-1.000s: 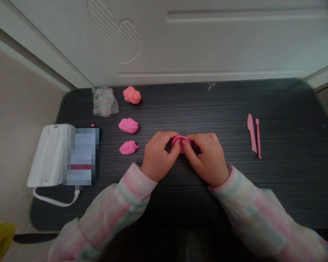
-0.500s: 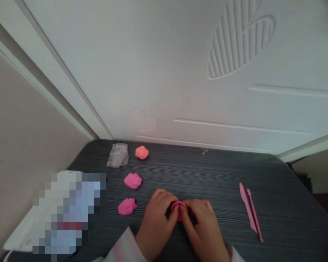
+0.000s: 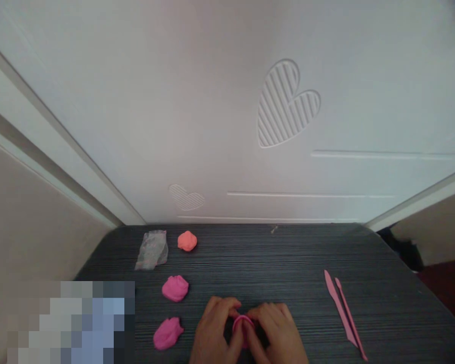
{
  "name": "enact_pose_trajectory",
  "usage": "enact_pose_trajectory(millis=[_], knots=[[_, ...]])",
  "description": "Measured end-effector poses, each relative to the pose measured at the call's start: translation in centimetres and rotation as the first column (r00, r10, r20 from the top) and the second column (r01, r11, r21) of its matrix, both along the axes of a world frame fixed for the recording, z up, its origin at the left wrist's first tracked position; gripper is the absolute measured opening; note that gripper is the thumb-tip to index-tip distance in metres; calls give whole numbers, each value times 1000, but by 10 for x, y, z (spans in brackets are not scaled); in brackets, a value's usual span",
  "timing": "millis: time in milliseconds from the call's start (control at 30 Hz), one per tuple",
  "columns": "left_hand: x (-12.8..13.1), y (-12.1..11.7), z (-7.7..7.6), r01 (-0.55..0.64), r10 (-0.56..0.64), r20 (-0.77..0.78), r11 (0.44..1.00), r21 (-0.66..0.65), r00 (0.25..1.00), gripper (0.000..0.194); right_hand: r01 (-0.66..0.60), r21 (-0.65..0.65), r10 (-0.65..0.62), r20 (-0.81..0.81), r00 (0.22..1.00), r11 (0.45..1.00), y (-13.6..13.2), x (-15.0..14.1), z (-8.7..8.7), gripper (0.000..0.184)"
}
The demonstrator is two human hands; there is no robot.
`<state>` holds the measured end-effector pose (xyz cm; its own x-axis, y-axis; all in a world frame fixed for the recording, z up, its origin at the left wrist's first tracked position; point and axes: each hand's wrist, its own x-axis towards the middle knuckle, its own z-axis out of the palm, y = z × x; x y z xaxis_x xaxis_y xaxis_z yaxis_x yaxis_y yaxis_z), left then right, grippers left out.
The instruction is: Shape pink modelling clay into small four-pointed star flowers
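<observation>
Gripping a small, round, bright-pink, cup-like piece (image 3: 243, 318) from nine and three o'clock, the left hand (image 3: 215, 329) and right hand (image 3: 276, 329) had it between closed fingertips, both thumbs against it at six o'clock.

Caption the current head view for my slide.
Left hand and right hand pinch a pink piece, three lumps at left, two slim tools at right.

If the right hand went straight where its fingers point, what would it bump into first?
The right hand would first push against the pink piece held between both hands, then probably the left hand, though depth is hard to judge.
</observation>
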<state>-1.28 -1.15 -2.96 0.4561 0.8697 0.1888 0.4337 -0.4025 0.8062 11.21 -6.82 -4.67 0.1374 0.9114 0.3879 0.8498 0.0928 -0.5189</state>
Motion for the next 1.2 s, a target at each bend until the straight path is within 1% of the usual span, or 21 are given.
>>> enact_pose_trajectory(millis=[100, 167, 267, 467, 633, 767, 900, 1100, 1200], knots=[[0, 1, 2, 55, -54, -59, 998, 11, 997, 15, -46, -54, 48, 37, 998, 997, -1, 1, 7, 11], [1, 1, 6, 81, -78, -91, 996, 22, 993, 13, -52, -99, 57, 45, 997, 994, -2, 1, 12, 10], [3, 0, 12, 88, -86, -111, 996, 21, 990, 13, -21, -139, 27, 38, 999, 990, -2, 0, 16, 11], [4, -1, 15, 86, -88, -128, 996, -24, 988, 16, 25, -136, -23, 14, 1000, 990, -3, -5, 19, 9], [4, -1, 17, 76, -83, -138, 995, -57, 987, 17, 37, -151, -39, -7, 999, 988, -3, -5, 21, 8], [3, -1, 18, 82, -89, -116, 995, -58, 989, 16, 45, -183, -50, -22, 999, 982, -3, -6, 22, 10], [2, -1, 17, 81, -87, -98, 995, -55, 991, 14, 52, -178, -60, -42, 997, 983, -3, -6, 21, 12], [3, 0, 14, 83, -87, -86, 996, -42, 992, 13, 24, -188, -40, -86, 996, 982, -3, -5, 20, 12], [2, 0, 14, 81, -84, -83, 996, -33, 993, 12, 20, -196, -37, -83, 996, 980, -3, -4, 21, 12]])
